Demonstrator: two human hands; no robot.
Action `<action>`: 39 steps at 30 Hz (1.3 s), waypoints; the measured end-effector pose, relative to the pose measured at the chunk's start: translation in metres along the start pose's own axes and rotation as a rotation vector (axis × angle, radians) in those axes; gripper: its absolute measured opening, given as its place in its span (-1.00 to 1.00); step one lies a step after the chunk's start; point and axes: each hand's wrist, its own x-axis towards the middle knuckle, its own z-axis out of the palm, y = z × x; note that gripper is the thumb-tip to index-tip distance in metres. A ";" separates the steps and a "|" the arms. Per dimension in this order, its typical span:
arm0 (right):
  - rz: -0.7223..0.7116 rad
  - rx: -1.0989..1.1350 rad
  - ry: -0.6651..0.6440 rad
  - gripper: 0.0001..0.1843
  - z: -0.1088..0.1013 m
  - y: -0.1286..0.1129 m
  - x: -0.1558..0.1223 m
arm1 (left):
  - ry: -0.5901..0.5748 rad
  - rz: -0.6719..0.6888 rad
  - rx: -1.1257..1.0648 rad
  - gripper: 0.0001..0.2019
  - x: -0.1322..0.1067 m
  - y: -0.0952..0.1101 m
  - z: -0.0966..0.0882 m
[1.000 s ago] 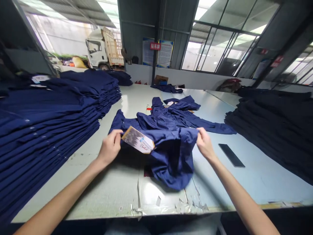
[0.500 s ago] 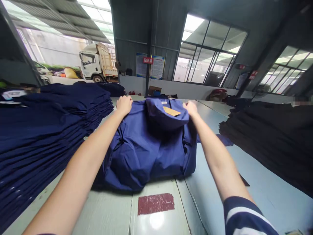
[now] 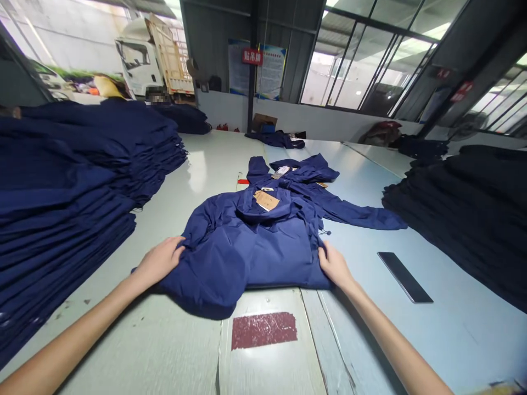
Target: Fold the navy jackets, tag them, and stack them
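A navy blue jacket (image 3: 272, 247) lies partly folded on the table in front of me, its collar end away from me. On its collar sits a brown paper tag (image 3: 267, 201). My left hand (image 3: 162, 259) is closed on the jacket's left side, fingers curled at the cloth. At the opposite side, my right hand (image 3: 332, 264) grips the jacket's edge, with some fingertips hidden by fabric. Just beyond lies another navy garment (image 3: 354, 214), one sleeve stretched to the right and a pale tag (image 3: 280, 172) near its hood.
Tall stacks of navy garments (image 3: 82, 164) stand on the left, and a dark stack (image 3: 465, 203) on the right. A black phone-like slab (image 3: 405, 277) lies on the table (image 3: 164, 345) to the right. Dark red tape (image 3: 264, 330) is stuck near me.
Both hands have come down and towards me from the collar end to the jacket's sides. The jacket now lies flatter, and the garment behind it shows. My view has tilted down.
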 end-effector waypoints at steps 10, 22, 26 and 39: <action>0.263 0.122 0.286 -0.48 -0.120 0.017 0.111 | 0.405 -0.162 0.146 -0.63 0.037 0.008 -0.097; 0.178 0.045 0.196 -0.78 -0.048 0.076 -0.015 | 0.100 0.700 -0.196 -0.65 -0.136 0.127 0.050; 0.234 0.069 0.383 -0.74 -0.090 0.070 0.016 | 0.289 0.551 -0.293 -0.65 -0.109 0.108 0.017; 0.000 -0.083 0.469 -0.74 -0.117 0.057 -0.081 | 0.322 0.502 -0.117 -0.54 -0.133 0.034 0.005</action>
